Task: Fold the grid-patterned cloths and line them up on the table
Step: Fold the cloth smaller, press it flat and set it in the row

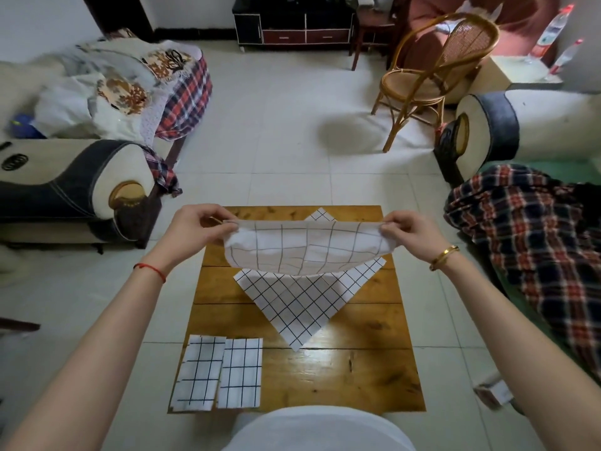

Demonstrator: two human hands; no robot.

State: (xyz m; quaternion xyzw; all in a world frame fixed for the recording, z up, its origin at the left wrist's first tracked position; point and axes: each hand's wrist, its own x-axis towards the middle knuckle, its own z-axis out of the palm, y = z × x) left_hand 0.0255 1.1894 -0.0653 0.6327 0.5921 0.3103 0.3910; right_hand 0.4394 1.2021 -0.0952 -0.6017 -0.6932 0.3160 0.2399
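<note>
A white cloth with a dark grid (305, 250) hangs in the air above the wooden table (357, 375), doubled over and sagging in the middle. My left hand (198, 224) pinches its left top corners and my right hand (411, 232) pinches the right ones. Under it another grid cloth (302, 307) lies flat and unfolded on the table, turned like a diamond, its far corner showing beyond the held cloth. Two folded grid cloths (198, 372) (241, 372) lie side by side at the table's near left corner.
The small table stands on a tiled floor. A sofa arm (81, 187) is at the left, a plaid blanket (533, 236) on a sofa at the right, and a rattan chair (432, 76) farther back on the right.
</note>
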